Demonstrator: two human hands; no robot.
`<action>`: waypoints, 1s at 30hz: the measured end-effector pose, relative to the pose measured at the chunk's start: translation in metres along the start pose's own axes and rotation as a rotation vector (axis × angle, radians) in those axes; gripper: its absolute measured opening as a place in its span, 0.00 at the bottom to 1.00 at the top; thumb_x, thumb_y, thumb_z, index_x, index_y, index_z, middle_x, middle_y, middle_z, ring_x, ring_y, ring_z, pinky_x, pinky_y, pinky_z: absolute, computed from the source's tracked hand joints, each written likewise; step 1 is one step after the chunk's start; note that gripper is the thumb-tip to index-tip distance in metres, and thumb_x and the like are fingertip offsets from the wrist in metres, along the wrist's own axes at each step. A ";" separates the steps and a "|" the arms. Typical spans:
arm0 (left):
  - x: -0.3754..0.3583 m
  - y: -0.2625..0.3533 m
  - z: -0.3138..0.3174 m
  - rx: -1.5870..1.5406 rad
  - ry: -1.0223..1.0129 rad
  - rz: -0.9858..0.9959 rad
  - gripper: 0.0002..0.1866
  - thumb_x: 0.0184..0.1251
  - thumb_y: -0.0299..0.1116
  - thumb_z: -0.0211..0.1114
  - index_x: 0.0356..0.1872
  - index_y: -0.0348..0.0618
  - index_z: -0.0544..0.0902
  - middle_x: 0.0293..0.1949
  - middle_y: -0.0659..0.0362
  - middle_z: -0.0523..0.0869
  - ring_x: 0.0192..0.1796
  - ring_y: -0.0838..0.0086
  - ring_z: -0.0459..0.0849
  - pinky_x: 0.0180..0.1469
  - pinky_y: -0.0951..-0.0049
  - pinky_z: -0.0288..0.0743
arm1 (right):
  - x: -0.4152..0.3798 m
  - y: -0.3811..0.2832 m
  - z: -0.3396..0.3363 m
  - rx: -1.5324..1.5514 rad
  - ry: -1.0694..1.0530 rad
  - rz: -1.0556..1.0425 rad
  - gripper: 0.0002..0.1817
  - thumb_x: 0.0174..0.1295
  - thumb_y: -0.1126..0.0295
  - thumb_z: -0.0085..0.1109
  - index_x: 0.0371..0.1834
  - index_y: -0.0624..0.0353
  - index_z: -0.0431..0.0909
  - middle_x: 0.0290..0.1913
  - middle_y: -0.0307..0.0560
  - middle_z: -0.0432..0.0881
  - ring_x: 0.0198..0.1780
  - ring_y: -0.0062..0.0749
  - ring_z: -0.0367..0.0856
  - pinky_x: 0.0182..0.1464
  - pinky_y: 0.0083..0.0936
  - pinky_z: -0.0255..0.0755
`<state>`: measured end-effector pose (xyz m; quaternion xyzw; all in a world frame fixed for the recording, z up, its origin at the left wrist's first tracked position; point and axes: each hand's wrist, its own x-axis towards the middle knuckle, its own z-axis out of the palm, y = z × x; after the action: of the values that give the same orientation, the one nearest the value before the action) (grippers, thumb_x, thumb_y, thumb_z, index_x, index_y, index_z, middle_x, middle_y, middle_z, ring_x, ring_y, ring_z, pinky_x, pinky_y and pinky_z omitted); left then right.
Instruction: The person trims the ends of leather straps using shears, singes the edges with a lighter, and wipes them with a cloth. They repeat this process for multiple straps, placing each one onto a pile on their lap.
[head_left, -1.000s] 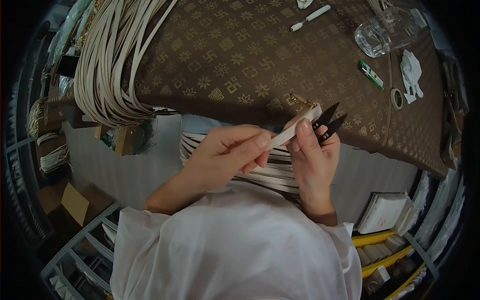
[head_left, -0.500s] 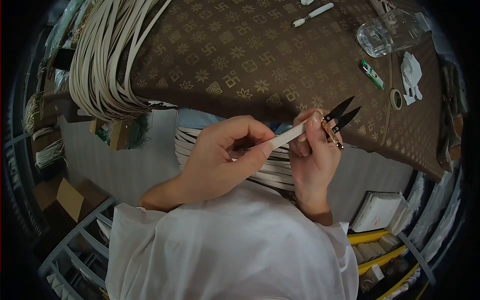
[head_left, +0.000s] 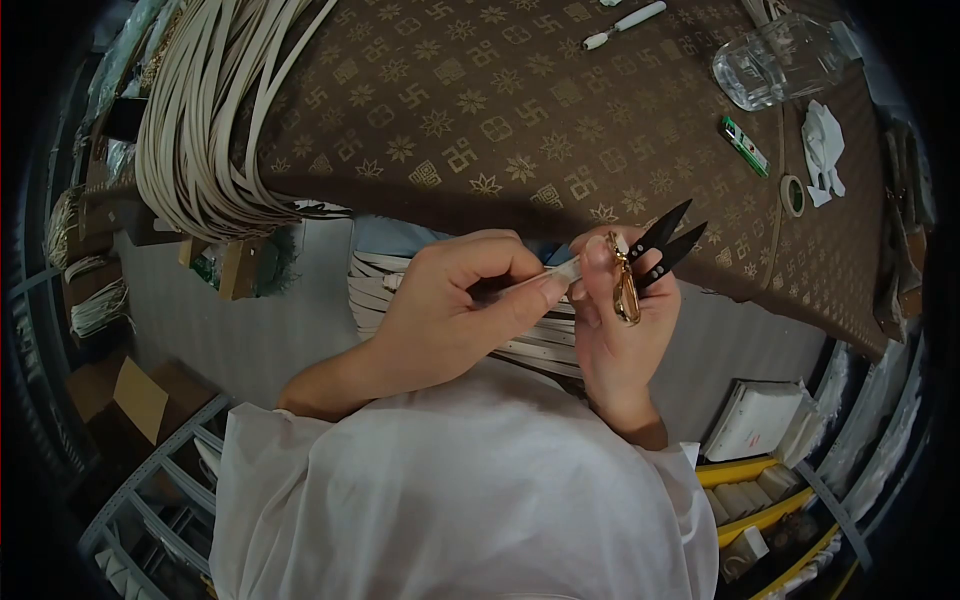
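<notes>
My left hand [head_left: 440, 310] is closed, pinching a narrow pale strip [head_left: 568, 270] between thumb and fingers. The strip's other end reaches the fingertips of my right hand [head_left: 628, 335]. That hand is closed too, holding small black-bladed scissors [head_left: 668, 245] whose blades stand apart and point up and right. A gold-coloured metal clasp [head_left: 626, 292] hangs over the right thumb; how it joins the strip is hidden. Below both hands, several pale perforated strips [head_left: 535, 350] lie across my lap.
Ahead is a table with a patterned brown cloth [head_left: 430, 130]. A bundle of pale strips [head_left: 205, 140] hangs over its left edge. On it lie a white-handled tool [head_left: 625, 24], a glass jar [head_left: 775, 65], a green box [head_left: 745, 147], a tape roll [head_left: 792, 196] and crumpled tissue [head_left: 823, 150].
My hands have come closer together, so less of the strip shows between them. The scissors have shifted slightly left, and the gold clasp has swung left and down over the right thumb.
</notes>
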<state>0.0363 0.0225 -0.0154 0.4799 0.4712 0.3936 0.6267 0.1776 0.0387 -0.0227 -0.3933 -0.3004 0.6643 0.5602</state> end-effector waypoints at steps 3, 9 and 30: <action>0.002 -0.005 -0.002 0.050 -0.017 0.070 0.05 0.59 0.25 0.57 0.34 0.35 0.78 0.25 0.65 0.73 0.25 0.87 0.67 0.25 0.83 0.59 | 0.002 -0.002 0.000 0.008 0.007 0.037 0.06 0.57 0.74 0.56 0.32 0.63 0.71 0.28 0.40 0.74 0.24 0.14 0.65 0.24 0.09 0.56; 0.002 0.009 -0.015 -0.050 -0.220 0.008 0.13 0.60 0.24 0.56 0.46 0.33 0.76 0.29 0.61 0.76 0.27 0.83 0.72 0.29 0.83 0.66 | 0.019 -0.003 -0.024 0.249 -0.035 0.222 0.08 0.60 0.70 0.52 0.33 0.65 0.72 0.20 0.36 0.70 0.15 0.11 0.55 0.17 0.11 0.47; -0.008 0.021 -0.015 -0.271 -0.156 -0.174 0.12 0.60 0.19 0.52 0.46 0.34 0.69 0.33 0.51 0.80 0.27 0.80 0.75 0.30 0.83 0.70 | 0.036 -0.010 -0.041 0.388 -0.017 0.215 0.13 0.61 0.69 0.50 0.45 0.66 0.70 0.24 0.35 0.69 0.17 0.12 0.57 0.18 0.10 0.48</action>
<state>0.0186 0.0231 0.0057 0.3777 0.4036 0.3591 0.7520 0.2159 0.0741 -0.0415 -0.3021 -0.1282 0.7688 0.5489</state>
